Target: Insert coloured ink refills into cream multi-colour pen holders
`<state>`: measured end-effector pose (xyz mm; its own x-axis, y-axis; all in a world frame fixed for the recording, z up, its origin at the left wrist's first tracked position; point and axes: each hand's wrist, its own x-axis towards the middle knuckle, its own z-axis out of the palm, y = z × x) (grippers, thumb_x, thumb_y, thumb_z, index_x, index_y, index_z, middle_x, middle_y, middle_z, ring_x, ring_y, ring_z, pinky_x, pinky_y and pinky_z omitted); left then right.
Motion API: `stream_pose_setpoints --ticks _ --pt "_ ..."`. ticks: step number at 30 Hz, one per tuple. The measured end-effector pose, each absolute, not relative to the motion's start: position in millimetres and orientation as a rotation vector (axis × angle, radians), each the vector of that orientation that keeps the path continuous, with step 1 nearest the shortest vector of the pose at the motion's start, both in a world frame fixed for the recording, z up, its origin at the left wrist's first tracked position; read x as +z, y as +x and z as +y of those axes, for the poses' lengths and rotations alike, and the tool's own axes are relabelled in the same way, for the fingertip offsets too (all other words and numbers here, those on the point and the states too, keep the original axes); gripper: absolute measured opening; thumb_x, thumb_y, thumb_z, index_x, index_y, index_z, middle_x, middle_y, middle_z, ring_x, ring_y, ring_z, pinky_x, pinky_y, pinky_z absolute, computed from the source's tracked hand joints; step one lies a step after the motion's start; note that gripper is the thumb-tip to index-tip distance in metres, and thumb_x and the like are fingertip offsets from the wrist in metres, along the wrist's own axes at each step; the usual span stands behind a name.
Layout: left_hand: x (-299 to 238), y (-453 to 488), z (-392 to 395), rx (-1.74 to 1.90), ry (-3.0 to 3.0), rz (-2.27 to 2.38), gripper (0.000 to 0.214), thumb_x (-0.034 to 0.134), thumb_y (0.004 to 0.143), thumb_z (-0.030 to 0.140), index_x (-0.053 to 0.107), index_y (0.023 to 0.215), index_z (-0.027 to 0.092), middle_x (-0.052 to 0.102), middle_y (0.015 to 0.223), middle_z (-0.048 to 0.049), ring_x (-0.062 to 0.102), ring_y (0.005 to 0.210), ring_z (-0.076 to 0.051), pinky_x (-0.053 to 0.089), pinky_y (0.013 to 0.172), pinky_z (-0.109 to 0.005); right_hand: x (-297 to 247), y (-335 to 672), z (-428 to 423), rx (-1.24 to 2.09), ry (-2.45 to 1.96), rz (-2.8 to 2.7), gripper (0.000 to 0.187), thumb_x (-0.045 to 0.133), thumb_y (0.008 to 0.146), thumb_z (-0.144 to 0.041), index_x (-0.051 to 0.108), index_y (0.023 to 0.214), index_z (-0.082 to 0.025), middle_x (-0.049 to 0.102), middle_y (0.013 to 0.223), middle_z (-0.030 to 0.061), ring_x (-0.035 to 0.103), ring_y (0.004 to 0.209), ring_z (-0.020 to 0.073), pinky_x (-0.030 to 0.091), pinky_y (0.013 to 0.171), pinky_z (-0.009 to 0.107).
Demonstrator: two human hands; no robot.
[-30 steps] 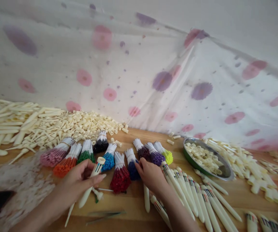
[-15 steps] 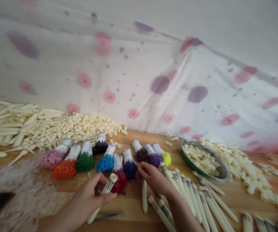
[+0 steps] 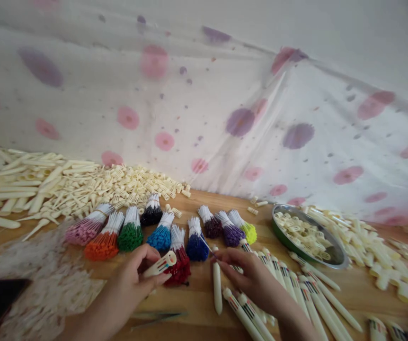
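My left hand (image 3: 128, 282) is closed around a cream multicolour pen barrel (image 3: 158, 266). The barrel's open end points up and to the right, with coloured pieces showing in its slots. Between the fingertips of my right hand (image 3: 248, 270) is a thin white ink refill (image 3: 206, 243) with a dark end, slanting up to the left in front of the dark blue refill bundle (image 3: 197, 245). The red refill bundle (image 3: 179, 260) lies just behind the held barrel. Beneath my right hand is a loose cream barrel (image 3: 217, 289).
Refill bundles in several colours, such as the orange bundle (image 3: 102, 244), form a row. Filled pen barrels (image 3: 312, 298) lie at right, near a metal bowl (image 3: 344, 258) of cream parts. Tweezers (image 3: 159, 317) rest in front. A dark flat object (image 3: 0, 303) sits at lower left.
My right hand has drawn back rightward from the dark blue bundle, and a refill now shows in its fingers. The barrel in my left hand has tilted flatter. The view has shifted slightly.
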<state>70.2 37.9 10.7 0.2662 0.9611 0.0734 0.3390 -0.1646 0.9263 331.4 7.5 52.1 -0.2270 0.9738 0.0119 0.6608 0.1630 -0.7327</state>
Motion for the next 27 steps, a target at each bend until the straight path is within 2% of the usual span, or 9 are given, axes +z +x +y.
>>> stream_pose_setpoints --ticks 2,5,9,17,27 --pt "15 68 38 0.974 1.83 1.209 0.009 0.062 0.073 0.019 0.054 0.075 0.022 0.062 0.079 0.0008 0.062 0.074 -0.018 0.047 0.066 -0.026 65 335 -1 1.054 -1.387 -1.935 0.026 0.047 0.089 -0.034 0.06 0.075 -0.015 0.067 0.073 0.0058 0.059 0.065 0.0149 0.041 0.059 0.024" --pt "26 63 38 1.047 2.07 1.147 0.012 0.057 0.075 0.013 0.053 0.077 0.024 0.062 0.084 0.0012 0.063 0.078 -0.017 0.047 0.071 -0.025 70 336 -9 1.455 -1.067 -1.772 0.029 0.05 0.088 -0.036 0.056 0.069 -0.015 0.068 0.067 0.0079 0.064 0.064 0.0157 0.044 0.057 0.023" --pt "36 60 36 1.132 2.287 1.064 0.021 0.051 0.075 0.005 0.051 0.082 0.025 0.063 0.086 0.0023 0.063 0.08 -0.014 0.047 0.071 -0.022 60 329 -9 1.723 -0.873 -1.571 0.031 0.057 0.084 -0.036 0.047 0.062 -0.017 0.066 0.058 0.0067 0.064 0.055 0.0135 0.044 0.05 0.02" --pt "33 62 33 1.066 2.371 0.999 0.027 0.048 0.076 0.001 0.048 0.087 0.025 0.062 0.088 0.0016 0.063 0.08 -0.014 0.049 0.071 -0.023 38 317 0 1.878 -0.703 -1.418 0.03 0.059 0.083 -0.035 0.049 0.063 -0.015 0.063 0.055 0.0029 0.064 0.054 0.0122 0.047 0.052 0.02" --pt "29 64 27 1.006 2.344 0.959 0.034 0.045 0.072 -0.005 0.048 0.088 0.025 0.061 0.09 0.0022 0.062 0.082 -0.013 0.048 0.073 -0.023 37 305 1 1.917 -0.714 -1.391 0.037 0.061 0.08 -0.042 0.048 0.059 -0.015 0.061 0.052 0.0021 0.06 0.047 0.01 0.043 0.048 0.018"
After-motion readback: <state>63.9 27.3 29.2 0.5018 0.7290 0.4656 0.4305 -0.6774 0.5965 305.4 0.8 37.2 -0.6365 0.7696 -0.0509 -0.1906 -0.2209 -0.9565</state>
